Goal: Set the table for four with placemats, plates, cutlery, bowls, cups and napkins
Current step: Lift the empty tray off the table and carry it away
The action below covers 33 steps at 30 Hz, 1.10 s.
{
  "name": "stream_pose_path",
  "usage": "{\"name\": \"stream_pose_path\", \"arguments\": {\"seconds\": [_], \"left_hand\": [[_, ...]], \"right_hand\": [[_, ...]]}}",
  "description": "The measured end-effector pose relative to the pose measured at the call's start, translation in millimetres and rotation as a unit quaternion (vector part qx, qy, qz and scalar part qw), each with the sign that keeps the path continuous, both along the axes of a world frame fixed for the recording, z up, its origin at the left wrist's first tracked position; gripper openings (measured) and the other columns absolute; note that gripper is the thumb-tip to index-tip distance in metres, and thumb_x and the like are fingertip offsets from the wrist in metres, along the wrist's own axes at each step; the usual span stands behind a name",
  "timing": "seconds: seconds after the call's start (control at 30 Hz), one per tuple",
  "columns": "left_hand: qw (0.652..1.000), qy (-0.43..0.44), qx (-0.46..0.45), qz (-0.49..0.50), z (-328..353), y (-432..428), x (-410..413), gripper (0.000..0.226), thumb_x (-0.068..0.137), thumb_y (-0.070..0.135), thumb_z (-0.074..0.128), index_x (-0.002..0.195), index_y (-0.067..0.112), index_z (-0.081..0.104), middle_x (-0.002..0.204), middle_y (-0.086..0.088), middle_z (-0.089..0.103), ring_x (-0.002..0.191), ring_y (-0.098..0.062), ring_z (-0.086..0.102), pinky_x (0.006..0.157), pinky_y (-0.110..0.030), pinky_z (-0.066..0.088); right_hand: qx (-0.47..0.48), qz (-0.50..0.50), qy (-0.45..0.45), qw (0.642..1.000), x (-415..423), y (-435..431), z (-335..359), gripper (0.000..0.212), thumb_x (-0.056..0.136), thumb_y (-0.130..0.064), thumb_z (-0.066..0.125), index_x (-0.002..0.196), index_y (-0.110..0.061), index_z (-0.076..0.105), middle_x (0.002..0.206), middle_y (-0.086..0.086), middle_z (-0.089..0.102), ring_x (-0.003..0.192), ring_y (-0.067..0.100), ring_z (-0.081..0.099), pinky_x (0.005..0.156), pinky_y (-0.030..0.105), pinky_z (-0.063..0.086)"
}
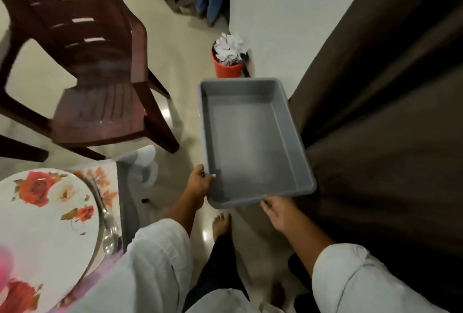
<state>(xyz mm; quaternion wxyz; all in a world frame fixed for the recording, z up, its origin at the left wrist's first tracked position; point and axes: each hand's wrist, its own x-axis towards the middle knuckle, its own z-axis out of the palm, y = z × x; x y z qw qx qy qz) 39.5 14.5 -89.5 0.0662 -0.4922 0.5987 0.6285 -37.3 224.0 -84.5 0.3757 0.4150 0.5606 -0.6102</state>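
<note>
An empty grey tray (245, 137) is held level, left hand (200, 182) gripping its seven-o'clock corner, right hand (278, 212) holding its five-o'clock edge, likely to fetch tableware.

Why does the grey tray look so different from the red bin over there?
The grey tray is rectangular and shallow; the red bin is round and deeper. The grey tray is empty; the red bin is stuffed with crumpled paper. The left hand and right hand hold the grey tray up; the red bin stands on the floor. Both are open on top.
</note>
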Motion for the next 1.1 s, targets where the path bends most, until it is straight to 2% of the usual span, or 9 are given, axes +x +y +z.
{"name": "stream_pose_path", "arguments": {"seconds": [0.13,0.23,0.37,0.5,0.57,0.67,0.83,0.97,1.1], "left_hand": [[0.999,-0.016,0.033,-0.009,-24.3,-25.0,-26.0,0.028,0.099,0.008,0.06,0.126,0.013,0.055,0.116,-0.007,0.064,0.104,-0.026,0.064,0.086,-0.043,0.059],[0.999,-0.023,0.047,0.001,-37.4,-32.4,-35.2,0.029,0.099,0.008,0.06,0.126,0.013,0.054,0.111,-0.004,0.063,0.102,-0.024,0.063,0.086,-0.042,0.059],[0.998,-0.034,0.048,0.013,-56.2,-31.8,-34.8,0.03,0.098,0.005,0.06,0.127,0.011,0.053,0.114,-0.007,0.063,0.096,-0.021,0.063,0.077,-0.035,0.057],[0.998,-0.051,0.036,0.0,-74.8,-31.2,-31.8,0.037,0.097,0.005,0.061,0.133,0.008,0.052,0.121,-0.009,0.063,0.107,-0.027,0.063,0.091,-0.044,0.057],[0.997,-0.067,0.031,-0.009,-85.3,-30.1,-30.9,0.035,0.096,0.007,0.063,0.13,0.009,0.055,0.119,-0.009,0.064,0.106,-0.028,0.063,0.093,-0.046,0.057],[0.994,-0.102,0.032,-0.003,-100.0,-28.5,-27.8,0.019,0.096,0.007,0.062,0.114,0.014,0.06,0.11,-0.008,0.067,0.104,-0.031,0.065,0.093,-0.049,0.057],[0.99,-0.132,0.016,0.045,-108.2,-22.9,-23.2,0.012,0.095,0.004,0.061,0.099,0.016,0.058,0.091,-0.005,0.065,0.098,-0.033,0.067,0.092,-0.05,0.057],[0.993,-0.111,0.007,0.05,-113.0,-13.8,-16.5,0.021,0.091,0.014,0.071,0.109,0.016,0.059,0.106,-0.007,0.068,0.105,-0.032,0.066,0.096,-0.049,0.055],[0.996,-0.081,-0.006,0.036,-81.7,5.3,-6.6,0.059,0.093,0.022,0.072,0.143,0.009,0.045,0.144,-0.013,0.054,0.129,-0.035,0.054,0.106,-0.051,0.049]], "right_hand": [[0.02,-0.019,-0.022,0.999,-20.6,-22.7,-6.5,0.046,0.098,0.015,0.046,0.139,-0.005,0.049,0.142,0.019,0.054,0.121,0.026,0.053,0.113,0.041,0.041],[0.03,0.001,-0.043,0.999,-33.8,-28.0,-11.0,0.042,0.098,0.014,0.05,0.137,0.0,0.05,0.125,0.017,0.058,0.13,0.032,0.054,0.111,0.044,0.044],[0.024,0.024,-0.068,0.997,-40.9,-28.3,-22.6,0.033,0.096,0.014,0.054,0.122,-0.005,0.057,0.127,0.015,0.058,0.124,0.029,0.055,0.102,0.04,0.05],[0.03,0.028,-0.085,0.996,-39.4,-23.2,-35.1,0.025,0.096,0.013,0.055,0.114,-0.003,0.06,0.116,0.013,0.063,0.112,0.024,0.06,0.1,0.036,0.05],[0.041,0.046,-0.087,0.994,-37.6,-22.2,-40.6,0.02,0.096,0.01,0.056,0.108,-0.005,0.062,0.109,0.011,0.065,0.101,0.02,0.063,0.101,0.034,0.049],[0.057,0.09,-0.078,0.991,-39.5,-25.7,-42.6,0.022,0.098,0.004,0.058,0.114,-0.01,0.058,0.101,0.005,0.064,0.092,0.014,0.061,0.103,0.032,0.046],[0.062,0.15,-0.049,0.985,-51.4,-29.0,-43.7,0.018,0.097,-0.004,0.064,0.105,-0.016,0.055,0.119,0.008,0.06,0.099,0.015,0.062,0.104,0.031,0.046],[0.08,0.235,-0.003,0.969,-49.6,-26.5,-34.4,0.053,0.099,-0.012,0.064,0.146,-0.007,0.041,0.114,0.007,0.059,0.115,0.021,0.06,0.111,0.036,0.044],[0.119,0.388,0.072,0.911,-38.1,-18.9,-15.8,0.061,0.096,-0.031,0.067,0.149,-0.01,0.043,0.143,0.01,0.052,0.129,0.027,0.054,0.112,0.044,0.045]]}}
